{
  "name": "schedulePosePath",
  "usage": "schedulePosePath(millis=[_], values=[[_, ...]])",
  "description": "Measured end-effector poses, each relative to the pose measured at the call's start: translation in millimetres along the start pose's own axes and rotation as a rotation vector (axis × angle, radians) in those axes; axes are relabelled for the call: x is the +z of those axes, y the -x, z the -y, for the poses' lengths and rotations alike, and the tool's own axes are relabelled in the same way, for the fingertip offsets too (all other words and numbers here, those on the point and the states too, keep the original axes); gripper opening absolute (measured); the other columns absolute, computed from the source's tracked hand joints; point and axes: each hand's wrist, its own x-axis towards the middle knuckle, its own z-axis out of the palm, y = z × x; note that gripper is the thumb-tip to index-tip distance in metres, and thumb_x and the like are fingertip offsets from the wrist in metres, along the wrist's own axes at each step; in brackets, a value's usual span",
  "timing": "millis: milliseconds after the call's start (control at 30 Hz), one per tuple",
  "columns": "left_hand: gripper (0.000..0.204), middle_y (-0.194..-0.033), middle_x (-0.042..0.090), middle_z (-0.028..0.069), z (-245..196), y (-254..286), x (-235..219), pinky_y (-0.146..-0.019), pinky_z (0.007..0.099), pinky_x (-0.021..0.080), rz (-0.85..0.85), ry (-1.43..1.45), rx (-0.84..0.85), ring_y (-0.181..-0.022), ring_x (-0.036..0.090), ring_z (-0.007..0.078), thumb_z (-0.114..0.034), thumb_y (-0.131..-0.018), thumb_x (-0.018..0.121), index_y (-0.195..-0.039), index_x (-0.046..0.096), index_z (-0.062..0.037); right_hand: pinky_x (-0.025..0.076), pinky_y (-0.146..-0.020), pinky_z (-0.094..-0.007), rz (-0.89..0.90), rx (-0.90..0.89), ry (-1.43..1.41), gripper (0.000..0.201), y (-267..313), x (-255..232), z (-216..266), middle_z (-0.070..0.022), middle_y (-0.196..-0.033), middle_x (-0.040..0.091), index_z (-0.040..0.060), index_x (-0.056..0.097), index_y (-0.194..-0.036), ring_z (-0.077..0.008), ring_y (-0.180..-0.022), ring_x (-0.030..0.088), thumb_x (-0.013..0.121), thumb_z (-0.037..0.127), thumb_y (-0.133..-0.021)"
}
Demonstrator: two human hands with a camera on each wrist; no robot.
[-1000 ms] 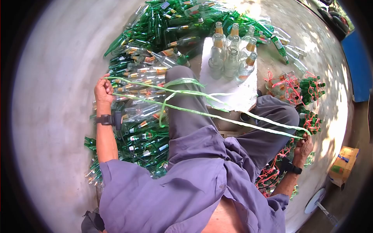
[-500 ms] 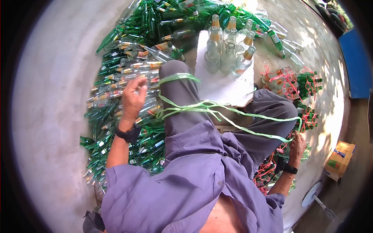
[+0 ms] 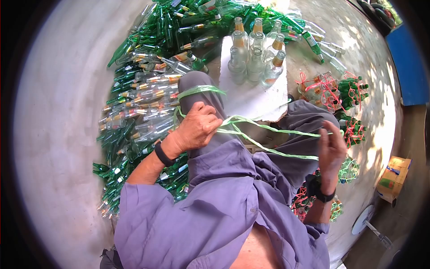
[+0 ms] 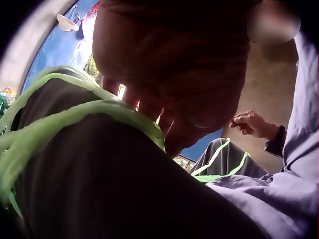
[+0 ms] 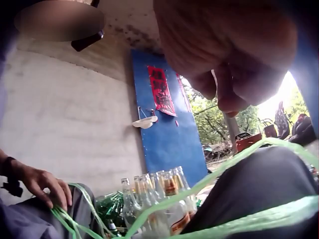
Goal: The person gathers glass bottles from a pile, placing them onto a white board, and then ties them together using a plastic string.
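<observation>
Over the person's left thigh, the left hand (image 3: pixel 197 127) pinches green plastic twine (image 3: pixel 273 128) where its strands come together. In the right wrist view the fingertips of that left hand (image 5: pixel 49 188) meet the strands. One loop of twine (image 4: pixel 55 122) passes over the left knee, and two strands stretch across to the right knee. Above the right thigh is the right hand (image 3: pixel 332 145), blurred, with its fingers loosely bent. In the left wrist view this right hand (image 4: pixel 251 124) is raised clear of the twine on the right knee and holds nothing.
Several clear glass bottles (image 3: pixel 256 67) stand upright on a white board (image 3: pixel 268 105) ahead of the knees. Green and clear bottles (image 3: pixel 148 96) lie piled left and beyond. Bundles tied with red twine (image 3: pixel 329 92) are at the right, and a cardboard box (image 3: pixel 394 179) sits farther right.
The left hand let go of its twine end at the far left, moved inward, and now grips the strands over the left thigh. The right hand has released the twine and risen slightly.
</observation>
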Motion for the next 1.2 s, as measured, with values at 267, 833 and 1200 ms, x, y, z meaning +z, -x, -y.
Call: schedulePosePath(millis=[267, 833, 1200], values=[[0.023, -0.08, 0.065, 0.0079, -7, 5, 2, -0.083, 0.038, 0.045, -0.14, 0.15, -0.085, -0.082, 0.063, 0.025, 0.001, -0.073, 0.069, -0.095, 0.068, -0.0029, 0.052, -0.071, -0.0446, 0.671, -0.24, 0.45, 0.041, 2, 83, 7, -0.0187, -0.088, 0.068, -0.0006, 0.064, -0.113, -0.0361, -0.078, 0.067, 0.073, 0.024, -0.081], [0.02, -0.083, 0.069, 0.0122, 28, 23, -55, -0.058, 0.0317, 0.053, -0.308, 0.137, -0.354, -0.065, 0.067, 0.0247, 0.0, -0.078, 0.07, -0.098, 0.07, -0.0024, 0.04, -0.058, -0.0277, 0.402, -0.117, -0.013, 0.025, -24, 3, 6, -0.0032, -0.067, 0.051, 0.0008, 0.072, -0.09, -0.0117, -0.061, 0.047, 0.084, 0.015, -0.073], [0.013, -0.069, 0.06, -0.0029, 50, 52, -79, -0.054, 0.0207, 0.04, -0.715, 0.489, -0.777, -0.059, 0.05, 0.0045, -0.011, -0.096, 0.062, -0.098, 0.07, -0.001, 0.022, -0.051, -0.0211, -0.303, 0.329, -0.25, 0.032, -35, -29, -61, 0.0094, -0.06, 0.045, 0.0005, 0.074, -0.088, -0.0007, -0.055, 0.033, 0.064, 0.03, -0.097]])
